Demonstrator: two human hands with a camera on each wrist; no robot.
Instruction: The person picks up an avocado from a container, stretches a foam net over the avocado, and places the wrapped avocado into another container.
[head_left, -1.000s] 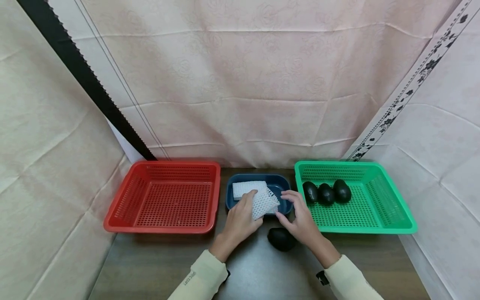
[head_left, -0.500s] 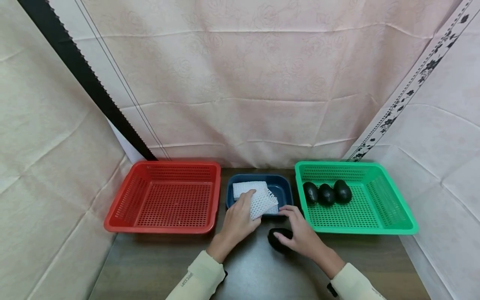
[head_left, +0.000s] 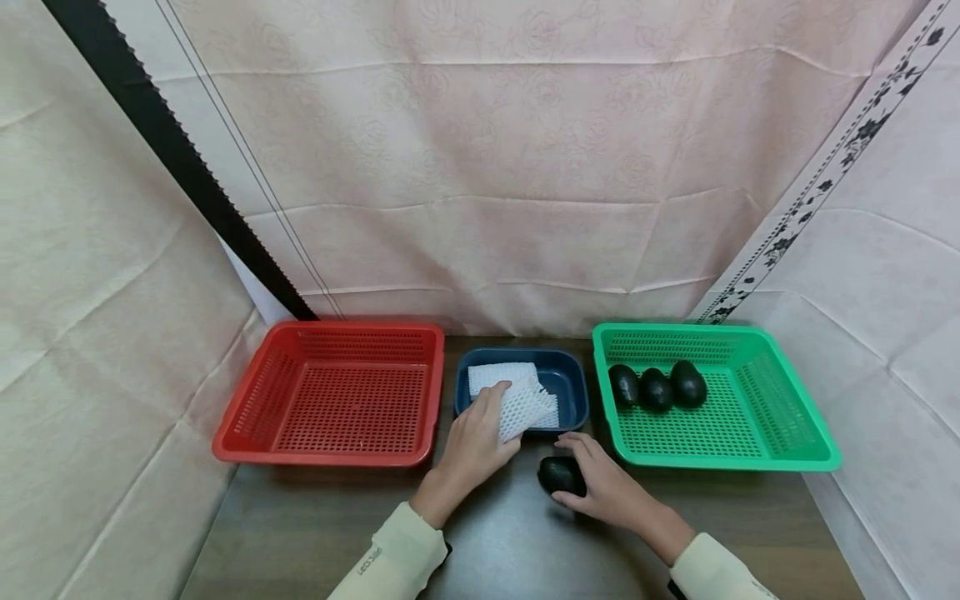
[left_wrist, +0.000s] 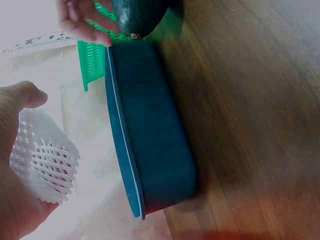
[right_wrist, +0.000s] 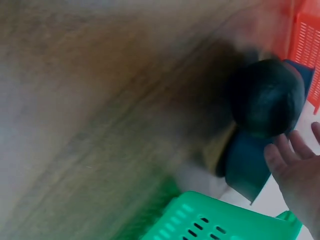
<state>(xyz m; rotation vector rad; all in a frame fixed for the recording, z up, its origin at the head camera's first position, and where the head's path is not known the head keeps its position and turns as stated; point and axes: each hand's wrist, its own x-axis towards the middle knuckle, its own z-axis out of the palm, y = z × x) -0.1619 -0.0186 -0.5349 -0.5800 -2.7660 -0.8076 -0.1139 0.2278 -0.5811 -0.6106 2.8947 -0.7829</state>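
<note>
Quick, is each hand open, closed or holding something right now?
Left hand: holding a white foam net.
Right hand: open at the dark fruit in front of the blue tray; contact cannot be told.

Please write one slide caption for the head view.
Left hand holds white foam netting over the blue tray; right hand beside dark avocado.

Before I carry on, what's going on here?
A person's left grip holds a white foam net over the blue tray, where more white netting lies. The right grip spreads open around a dark fruit on the table; whether it touches the fruit is hard to tell. Three more dark fruits lie in the green basket, and a red basket stands opposite.
</note>
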